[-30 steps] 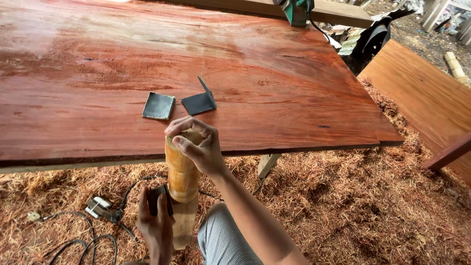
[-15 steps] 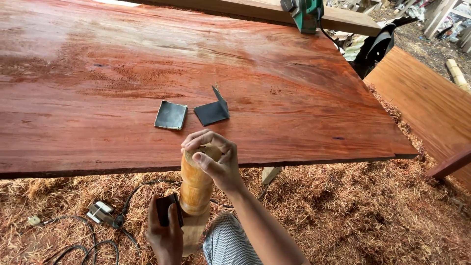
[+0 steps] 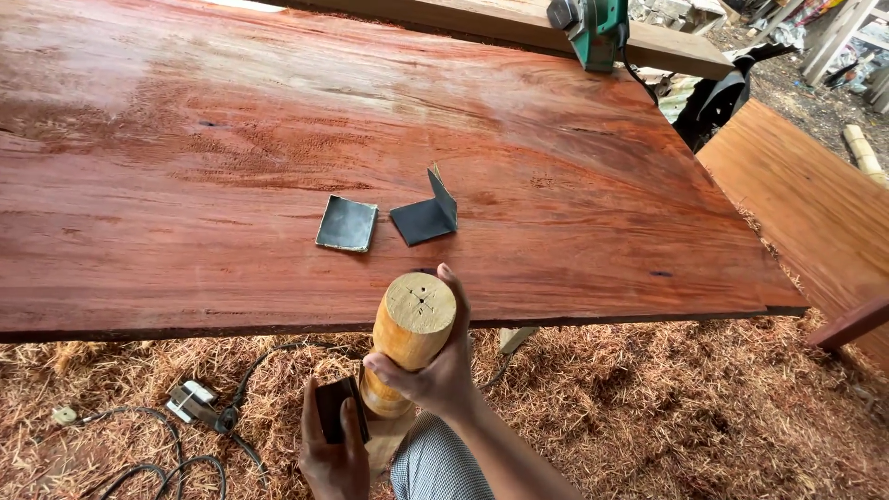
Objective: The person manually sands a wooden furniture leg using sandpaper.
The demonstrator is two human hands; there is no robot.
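A turned pale wooden post [image 3: 412, 331] stands upright below the table edge, its round top end showing. My right hand [image 3: 435, 370] wraps around its upper body from the right. Lower down, my left hand [image 3: 331, 449] presses a dark folded piece of sandpaper [image 3: 333, 407] against the post's left side. On the wide reddish wooden tabletop [image 3: 278, 120] lie a flat dark sandpaper square [image 3: 347, 224] and a folded dark sandpaper piece [image 3: 426, 217], just beyond the post.
A green power tool [image 3: 593, 28] sits at the table's far edge. Another reddish board [image 3: 815, 204] lies to the right. Wood shavings [image 3: 667, 417] cover the ground, with a black cable and plug [image 3: 199, 407] at the lower left. My checked trouser knee [image 3: 435, 463] is below the post.
My right hand slid from covering the post's top down onto its side, uncovering the round end. The post tilted toward me and the view shifted left.
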